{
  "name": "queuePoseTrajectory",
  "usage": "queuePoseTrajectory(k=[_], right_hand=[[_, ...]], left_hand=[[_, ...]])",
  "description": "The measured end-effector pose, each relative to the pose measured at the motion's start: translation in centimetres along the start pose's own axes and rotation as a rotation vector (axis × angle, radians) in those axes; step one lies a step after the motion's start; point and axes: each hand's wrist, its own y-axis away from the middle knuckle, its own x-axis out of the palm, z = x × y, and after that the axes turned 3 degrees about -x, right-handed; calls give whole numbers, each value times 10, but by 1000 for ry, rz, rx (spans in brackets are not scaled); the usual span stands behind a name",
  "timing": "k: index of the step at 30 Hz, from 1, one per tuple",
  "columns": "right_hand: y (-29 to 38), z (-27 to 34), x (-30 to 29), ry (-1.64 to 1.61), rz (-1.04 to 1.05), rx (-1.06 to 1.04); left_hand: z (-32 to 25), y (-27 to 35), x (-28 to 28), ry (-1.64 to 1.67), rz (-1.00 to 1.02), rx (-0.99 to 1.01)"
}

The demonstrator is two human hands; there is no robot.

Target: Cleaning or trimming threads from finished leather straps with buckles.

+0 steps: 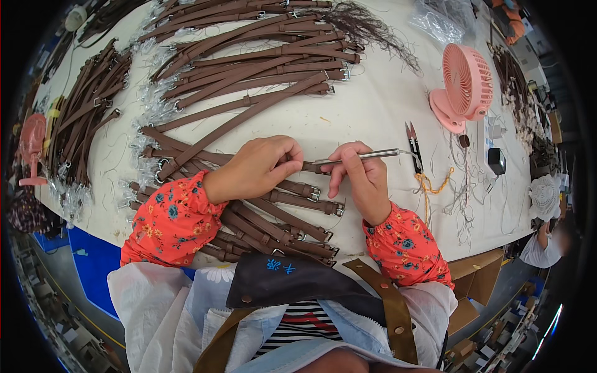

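My left hand (261, 169) is pinched on a brown leather-like strap (309, 166), whose end shows just past the fingertips. In my right hand (360, 175) is a slim pen-shaped metal tool (373, 155), its tip lying over that strap end. A thin grey cord trails from the tool's back end. Under and around my left wrist lie several brown straps with silver buckles (339, 210), some crossing each other. My fingers hide the exact grip on the strap.
A large pile of brown straps (261, 60) with clear plastic at its left ends covers the far table. To the right are black thread snips (413, 144), an orange cord (438, 180) and a pink fan (461, 84). Dark loose threads (373, 28) lie at the back.
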Motion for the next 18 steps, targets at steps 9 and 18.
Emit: queuePoseTrajectory(k=[9, 18], right_hand=[[0, -2, 0, 7, -3, -2], [0, -2, 0, 17, 1, -1]], left_hand=[[3, 1, 1, 6, 2, 32], [1, 1, 1, -1, 11, 23]])
